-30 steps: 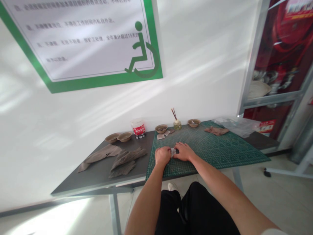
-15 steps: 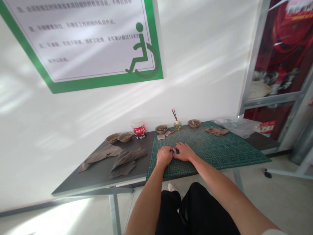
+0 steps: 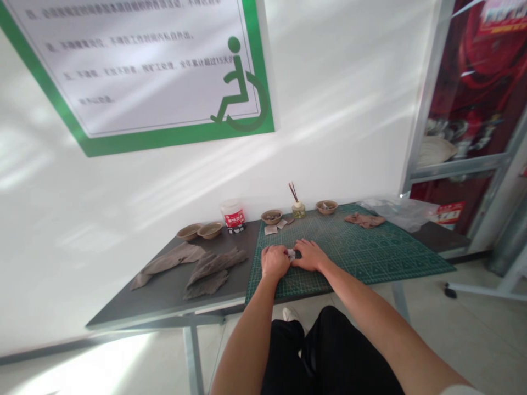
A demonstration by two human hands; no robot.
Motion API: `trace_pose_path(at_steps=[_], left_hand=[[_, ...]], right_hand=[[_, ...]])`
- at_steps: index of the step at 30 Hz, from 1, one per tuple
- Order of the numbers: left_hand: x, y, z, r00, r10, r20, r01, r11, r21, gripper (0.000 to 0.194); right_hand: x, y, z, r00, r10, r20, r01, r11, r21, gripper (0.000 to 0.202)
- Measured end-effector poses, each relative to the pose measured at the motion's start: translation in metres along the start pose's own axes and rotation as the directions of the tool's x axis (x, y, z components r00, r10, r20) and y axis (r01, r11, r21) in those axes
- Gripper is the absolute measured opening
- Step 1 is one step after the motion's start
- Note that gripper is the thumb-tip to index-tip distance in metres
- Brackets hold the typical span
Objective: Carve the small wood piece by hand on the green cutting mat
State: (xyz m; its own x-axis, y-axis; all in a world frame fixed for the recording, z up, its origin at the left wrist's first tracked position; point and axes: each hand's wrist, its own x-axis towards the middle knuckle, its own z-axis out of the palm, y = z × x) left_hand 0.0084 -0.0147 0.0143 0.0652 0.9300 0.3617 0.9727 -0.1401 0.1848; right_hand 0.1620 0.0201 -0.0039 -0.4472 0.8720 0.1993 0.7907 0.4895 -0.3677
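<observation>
A small whitish, crumpled-looking piece [image 3: 291, 254] lies between my two hands, low over the green cutting mat [image 3: 349, 247]. My left hand [image 3: 275, 261] has its fingers bent and closed at the left side of this piece; what they grip is too small to name. From the right, my right hand [image 3: 309, 255] reaches in, its fingers closed round a small dark item [image 3: 298, 254] beside the whitish piece. Small pale squares [image 3: 270, 230] lie on the mat beyond my left hand, in front of a bowl of small pieces [image 3: 272, 216].
Grey cloths [image 3: 214, 271] and two bowls [image 3: 210, 230] stand left, near a red-labelled jar [image 3: 234, 216]. Behind the mat are a reed diffuser [image 3: 298, 209] and another bowl [image 3: 326, 207]. A brownish cloth [image 3: 364, 220] and clear plastic [image 3: 405, 213] lie right.
My left hand has shifted slightly left, and more of the whitish piece shows between the hands. My right hand has hardly moved.
</observation>
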Motion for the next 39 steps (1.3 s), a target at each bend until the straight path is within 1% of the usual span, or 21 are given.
trace_pose_path(at_steps=[3,11,20,28,31,36,39], left_hand=[[0.0006,0.0005,-0.0001,0.999,0.045,0.020,-0.045,0.999,-0.010,0.025],[-0.0012,-0.0006,0.0013,0.995,0.103,-0.001,-0.103,0.995,-0.015,0.022],[-0.0020,0.0002,-0.0010,0.996,0.087,0.022,-0.087,0.996,-0.012,0.020],[-0.0021,-0.0009,-0.0004,0.993,0.110,0.038,-0.110,0.994,-0.004,0.021],[-0.0021,0.0000,-0.0005,0.994,0.093,0.049,-0.094,0.996,0.009,0.022],[-0.0006,-0.0002,0.0020,0.995,0.097,0.026,-0.097,0.995,0.020,0.025],[0.0013,-0.0017,0.0050,0.994,0.104,0.030,-0.105,0.994,0.031,0.024]], right_hand=[[-0.0003,-0.0004,-0.0006,1.000,0.005,0.002,-0.005,1.000,0.009,0.053],[-0.0005,0.0002,0.0003,1.000,0.003,-0.008,-0.003,1.000,0.015,0.051],[0.0002,0.0013,0.0010,1.000,-0.006,-0.003,0.006,1.000,0.002,0.053],[0.0013,0.0027,0.0027,1.000,-0.005,0.003,0.005,1.000,0.000,0.054],[0.0015,0.0026,0.0028,1.000,-0.006,0.003,0.006,1.000,0.004,0.054],[0.0014,0.0030,0.0034,1.000,-0.006,-0.004,0.006,1.000,0.010,0.053],[0.0016,0.0035,0.0041,1.000,-0.008,-0.010,0.008,1.000,0.008,0.054]])
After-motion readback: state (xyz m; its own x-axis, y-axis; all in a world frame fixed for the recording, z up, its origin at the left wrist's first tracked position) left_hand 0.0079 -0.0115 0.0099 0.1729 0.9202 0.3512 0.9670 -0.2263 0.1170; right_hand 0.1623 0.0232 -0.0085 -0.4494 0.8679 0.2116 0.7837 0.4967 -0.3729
